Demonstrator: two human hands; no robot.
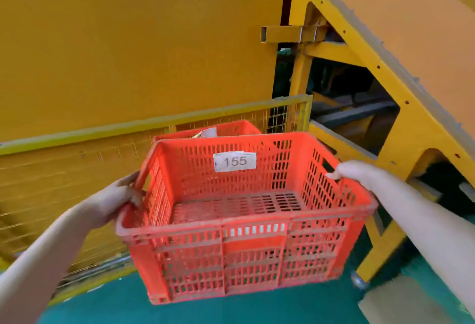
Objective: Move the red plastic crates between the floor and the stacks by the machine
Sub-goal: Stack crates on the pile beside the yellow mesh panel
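An empty red plastic crate [239, 251] with slotted walls and a white label reading 155 hangs in the air in front of me, clear of the green floor. My left hand [115, 200] grips its left rim at the handle slot. My right hand [359, 177] grips the right rim, fingers curled over the edge. Behind it stands another red crate [226, 129], only its upper rim showing, with a white paper inside.
A large yellow machine [385, 87] with a sloped frame rises at the right. A yellow wire-mesh guard fence [77, 159] and yellow panel fill the left and back. Green floor [257, 311] lies below; a cardboard piece [411, 300] sits at the lower right.
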